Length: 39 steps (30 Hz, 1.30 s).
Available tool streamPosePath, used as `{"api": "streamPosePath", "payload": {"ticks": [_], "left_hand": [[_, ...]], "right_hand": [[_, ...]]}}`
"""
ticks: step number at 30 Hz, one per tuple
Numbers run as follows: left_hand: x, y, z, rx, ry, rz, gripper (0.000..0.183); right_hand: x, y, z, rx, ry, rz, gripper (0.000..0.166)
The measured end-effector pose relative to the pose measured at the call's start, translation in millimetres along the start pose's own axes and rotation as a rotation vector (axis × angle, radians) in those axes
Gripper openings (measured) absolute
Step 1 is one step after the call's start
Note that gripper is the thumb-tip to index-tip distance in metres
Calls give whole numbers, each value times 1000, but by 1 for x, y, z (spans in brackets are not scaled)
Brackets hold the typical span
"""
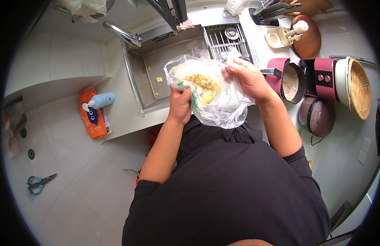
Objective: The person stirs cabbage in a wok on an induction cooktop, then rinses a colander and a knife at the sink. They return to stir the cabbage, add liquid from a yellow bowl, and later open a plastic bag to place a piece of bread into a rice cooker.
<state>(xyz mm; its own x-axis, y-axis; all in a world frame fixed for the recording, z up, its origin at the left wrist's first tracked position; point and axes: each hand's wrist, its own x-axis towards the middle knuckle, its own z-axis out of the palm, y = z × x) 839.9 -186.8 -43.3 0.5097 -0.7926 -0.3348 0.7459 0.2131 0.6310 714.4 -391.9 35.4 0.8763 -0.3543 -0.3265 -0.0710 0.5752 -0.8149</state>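
Between my two hands hangs a clear plastic bag point(228, 112) in front of the sink's near edge. Inside it lies a crumpled yellowish mass point(205, 84), food or scraps; I cannot tell which. My left hand point(180, 104) grips the bag's lower left side, close to a green printed patch. The upper right part of the bag is bunched in my right hand point(246, 77). Behind the bag is a stainless steel sink point(165, 58) with a few yellow-green leaf scraps point(159, 80) on its floor. The bag hides part of the basin.
A chrome faucet point(122, 33) reaches over the sink's left side. A wire drain rack point(214, 38) fills its right end. A red air fryer point(325, 78) with its basket point(289, 81) pulled out stands at right. A pump bottle point(101, 100) lies on an orange packet point(91, 120) at left.
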Motion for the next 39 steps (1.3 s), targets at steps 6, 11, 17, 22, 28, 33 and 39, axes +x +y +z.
{"api": "streamPosePath", "payload": {"ticks": [6, 11, 17, 22, 28, 33, 39], "left_hand": [[2, -7, 21, -180, 1, -125, 54], [8, -22, 33, 3, -71, -116, 55], [16, -4, 60, 458, -113, -243, 74], [20, -5, 78, 463, -153, -167, 49], [20, -11, 90, 434, -125, -106, 38], [24, -11, 87, 477, -164, -128, 39], [22, -11, 91, 482, -175, -115, 40]], "right_hand": [[7, 21, -64, -443, 154, -21, 39], [-15, 57, -41, -93, -1, 137, 64], [-12, 31, -25, -334, 160, 57, 47], [-13, 33, -43, -350, 49, 13, 41], [-15, 28, -55, -344, 21, 46, 44], [-16, 29, -63, -298, -38, 6, 46], [-18, 32, -72, -269, -42, 51, 49]]}}
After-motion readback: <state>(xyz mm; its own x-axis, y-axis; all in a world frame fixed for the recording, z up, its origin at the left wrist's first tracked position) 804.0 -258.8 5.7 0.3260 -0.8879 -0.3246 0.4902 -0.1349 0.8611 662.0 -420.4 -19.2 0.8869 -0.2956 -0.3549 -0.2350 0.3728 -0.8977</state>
